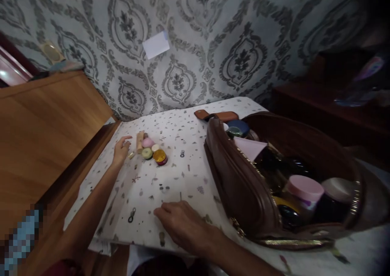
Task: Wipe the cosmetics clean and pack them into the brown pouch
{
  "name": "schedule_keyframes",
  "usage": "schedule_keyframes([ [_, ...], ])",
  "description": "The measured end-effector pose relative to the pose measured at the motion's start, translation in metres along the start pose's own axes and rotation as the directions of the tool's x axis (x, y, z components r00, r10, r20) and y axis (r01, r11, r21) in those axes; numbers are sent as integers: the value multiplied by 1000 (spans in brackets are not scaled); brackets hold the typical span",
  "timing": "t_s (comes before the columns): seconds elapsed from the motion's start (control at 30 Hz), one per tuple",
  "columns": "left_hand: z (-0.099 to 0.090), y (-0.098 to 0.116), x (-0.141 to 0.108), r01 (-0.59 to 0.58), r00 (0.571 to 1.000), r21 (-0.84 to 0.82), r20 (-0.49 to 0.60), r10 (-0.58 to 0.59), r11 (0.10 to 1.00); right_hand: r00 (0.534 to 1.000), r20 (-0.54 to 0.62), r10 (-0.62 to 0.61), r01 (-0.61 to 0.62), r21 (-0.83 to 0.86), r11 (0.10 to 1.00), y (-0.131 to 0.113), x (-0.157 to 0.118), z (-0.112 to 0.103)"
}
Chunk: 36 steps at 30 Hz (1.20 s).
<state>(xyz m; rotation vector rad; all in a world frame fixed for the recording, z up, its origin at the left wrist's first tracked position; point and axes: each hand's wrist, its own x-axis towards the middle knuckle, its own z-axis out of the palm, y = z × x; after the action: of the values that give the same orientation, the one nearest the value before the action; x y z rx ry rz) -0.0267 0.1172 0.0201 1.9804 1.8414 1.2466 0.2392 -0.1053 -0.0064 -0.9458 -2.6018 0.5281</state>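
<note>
My left hand (121, 149) is at the left of the patterned cloth, fingers apart, with nothing visible in it. Just right of it lies a small pale object (131, 155). Close by is a cluster: a beige tube-like item (139, 141), a pink rounded item (148, 142), a small green round container (147, 153), a cream-coloured round piece (155, 147) and a yellow-topped jar (160, 157). My right hand (183, 224) rests near the table's front edge, fingers curled together; no object shows in it. An unzipped brown bag (243, 186) stands to its right.
Inside the bag are a pink-lidded jar (305, 190), a blue lid (238, 127), a pale pink flat item (250, 147) and dark containers. A brown strap (224, 116) lies behind it. A wooden panel (51, 121) borders the left; a patterned wall (195, 48) stands behind.
</note>
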Motion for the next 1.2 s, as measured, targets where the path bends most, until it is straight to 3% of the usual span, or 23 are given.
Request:
schedule_keyframes([
  [0.17, 1, -26, -6, -9, 999, 143, 35, 4, 990, 993, -72, 96, -85, 142, 986, 6, 2, 3],
  [0.43, -9, -53, -1, 14, 988, 125, 150, -33, 992, 957, -226, 180, -78, 398, 914, 18, 8, 22],
  [0.57, -11, -53, -12, -49, 974, 129, 227, 19, 990, 932, -164, 323, -166, 599, 783, 17, 16, 22],
  [0.7, -10, -34, -32, -112, 972, 128, 218, 82, 985, 885, 62, 461, -268, 878, 397, 17, 29, 16],
  [0.83, -9, 6, -58, -176, 964, 45, 212, 163, 983, 851, 180, 493, -248, 966, 76, 20, 46, 9],
  [0.93, -5, 44, -84, -238, 938, -50, 245, 243, 970, 827, 154, 540, -154, 987, -46, 23, 60, 9],
  [1.03, 7, 74, -107, -309, 907, -123, 260, 331, 943, 864, 48, 501, 2, 995, -99, 25, 68, 13],
  [1.1, 17, 86, -117, -353, 890, -142, 255, 378, 925, 882, 2, 471, 75, 987, -145, 27, 69, 18],
  [1.2, 30, 91, -122, -366, 877, -172, 265, 401, 915, 860, 31, 509, 86, 975, -205, 30, 65, 24],
])
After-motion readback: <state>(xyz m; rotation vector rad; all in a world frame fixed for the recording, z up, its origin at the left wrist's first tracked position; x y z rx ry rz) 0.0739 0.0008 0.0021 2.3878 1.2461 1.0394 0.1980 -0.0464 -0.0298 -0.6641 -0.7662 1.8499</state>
